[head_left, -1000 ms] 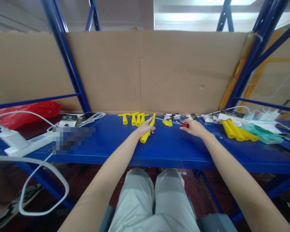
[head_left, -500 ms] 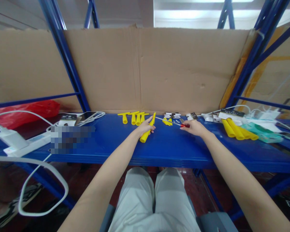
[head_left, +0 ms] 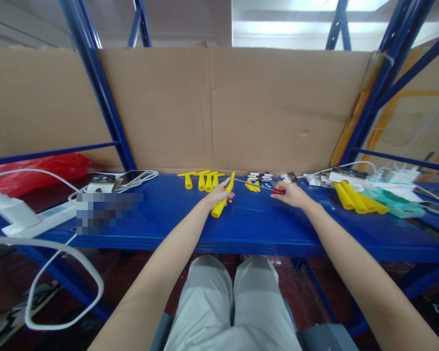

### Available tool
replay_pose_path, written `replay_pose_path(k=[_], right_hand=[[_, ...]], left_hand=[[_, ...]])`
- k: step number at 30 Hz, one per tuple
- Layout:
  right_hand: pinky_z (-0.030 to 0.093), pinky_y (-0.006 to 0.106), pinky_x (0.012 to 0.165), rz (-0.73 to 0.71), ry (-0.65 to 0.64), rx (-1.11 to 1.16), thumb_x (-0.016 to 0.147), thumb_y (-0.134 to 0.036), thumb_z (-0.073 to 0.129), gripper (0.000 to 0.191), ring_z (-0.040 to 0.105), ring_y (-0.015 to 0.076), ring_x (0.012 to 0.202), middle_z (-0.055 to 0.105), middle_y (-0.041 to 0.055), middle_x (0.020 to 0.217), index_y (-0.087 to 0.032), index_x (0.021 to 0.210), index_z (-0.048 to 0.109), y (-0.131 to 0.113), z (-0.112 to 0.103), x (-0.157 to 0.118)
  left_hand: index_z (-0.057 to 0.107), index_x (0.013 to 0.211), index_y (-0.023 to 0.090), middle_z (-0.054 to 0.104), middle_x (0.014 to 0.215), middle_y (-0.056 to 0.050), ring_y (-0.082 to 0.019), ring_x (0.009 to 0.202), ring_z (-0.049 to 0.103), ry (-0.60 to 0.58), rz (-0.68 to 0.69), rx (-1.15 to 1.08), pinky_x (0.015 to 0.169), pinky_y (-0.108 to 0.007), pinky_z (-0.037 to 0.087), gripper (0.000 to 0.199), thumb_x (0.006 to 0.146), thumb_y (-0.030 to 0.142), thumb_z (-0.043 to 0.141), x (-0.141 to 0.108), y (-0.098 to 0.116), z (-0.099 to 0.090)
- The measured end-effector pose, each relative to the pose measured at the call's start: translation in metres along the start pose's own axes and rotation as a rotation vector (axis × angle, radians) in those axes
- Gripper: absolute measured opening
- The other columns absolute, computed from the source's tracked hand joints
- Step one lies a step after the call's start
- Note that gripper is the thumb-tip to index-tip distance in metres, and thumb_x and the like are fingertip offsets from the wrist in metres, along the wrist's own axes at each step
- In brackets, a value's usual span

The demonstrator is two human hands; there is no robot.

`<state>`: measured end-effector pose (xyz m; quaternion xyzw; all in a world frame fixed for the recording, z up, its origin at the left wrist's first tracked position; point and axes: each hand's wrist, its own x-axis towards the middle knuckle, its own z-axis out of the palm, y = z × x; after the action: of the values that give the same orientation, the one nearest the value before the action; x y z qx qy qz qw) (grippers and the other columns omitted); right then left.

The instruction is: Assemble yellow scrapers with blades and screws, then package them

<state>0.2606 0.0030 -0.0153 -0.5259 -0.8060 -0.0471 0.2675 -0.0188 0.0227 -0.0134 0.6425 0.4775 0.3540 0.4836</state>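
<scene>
Over the blue tabletop, my left hand [head_left: 216, 194] is closed around a yellow T-shaped tool with a hollow tube handle [head_left: 218, 209]; the tube's wide end points toward me. My right hand [head_left: 293, 194] grips the red handle of a screwdriver [head_left: 278, 191]. Its thin metal shaft runs left to the top end of the yellow tool; whether the tip sits on a screw is too small to make out. Behind my left hand, several more yellow T-shaped tools [head_left: 202, 182] lie in a row. Small yellow pieces [head_left: 252, 185] lie under the shaft.
Small black-and-white packs [head_left: 260, 176] lie near the cardboard wall [head_left: 270, 107]. Several yellow tubes [head_left: 356, 199] rest at right beside a green plastic bag [head_left: 398, 202]. A power strip [head_left: 46, 219], white cables and a red bag [head_left: 40, 168] are at left. Blue rack posts flank the table.
Both hands keep their holds almost in place. The screwdriver's handle appears slightly turned in my right hand, and the whole view has shifted a little.
</scene>
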Motion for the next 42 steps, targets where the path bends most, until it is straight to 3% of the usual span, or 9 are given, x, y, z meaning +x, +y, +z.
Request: replay_pose_path(k=[10,16,22,42], right_hand=[[0.036,0.026,0.055,-0.005,-0.082,-0.084,0.082,-0.042,0.046,0.027,0.055,0.016,0.059,0.063,0.0036,0.066,-0.02,0.07,0.057,-0.004,-0.004,-0.001],[0.04,0.025,0.059,0.025,-0.003,-0.074,0.075,-0.035,0.058,0.016,0.06,0.017,0.067,0.066,0.0039,0.078,-0.021,0.084,0.056,-0.003,-0.002,0.0],[0.035,0.024,0.053,0.075,0.004,-0.202,0.077,-0.038,0.056,0.016,0.058,0.0167,0.062,0.064,0.0017,0.07,-0.023,0.074,0.051,-0.011,-0.006,-0.002],[0.036,0.024,0.054,0.072,-0.001,-0.181,0.074,-0.037,0.06,0.015,0.059,0.0156,0.062,0.067,0.0014,0.069,-0.022,0.071,0.056,-0.007,-0.004,-0.002]], left_hand=[[0.015,0.146,0.029,0.062,0.091,-0.003,-0.005,0.048,0.051,-0.002,0.014,0.006,0.043,-0.016,0.037,0.091,0.068,0.001,0.055,0.001,-0.002,0.0],[0.009,0.146,0.029,0.063,0.097,-0.006,-0.005,0.049,0.051,0.003,0.002,0.026,0.042,-0.016,0.038,0.095,0.068,-0.001,0.052,-0.001,0.0,0.0],[0.009,0.147,0.028,0.063,0.095,-0.005,-0.005,0.049,0.051,0.006,0.012,0.014,0.042,-0.016,0.037,0.093,0.07,-0.001,0.053,-0.002,0.001,0.001],[0.011,0.147,0.026,0.063,0.098,-0.007,-0.005,0.048,0.051,-0.007,0.011,0.027,0.041,-0.016,0.037,0.09,0.071,-0.001,0.052,0.0,0.0,0.001]])
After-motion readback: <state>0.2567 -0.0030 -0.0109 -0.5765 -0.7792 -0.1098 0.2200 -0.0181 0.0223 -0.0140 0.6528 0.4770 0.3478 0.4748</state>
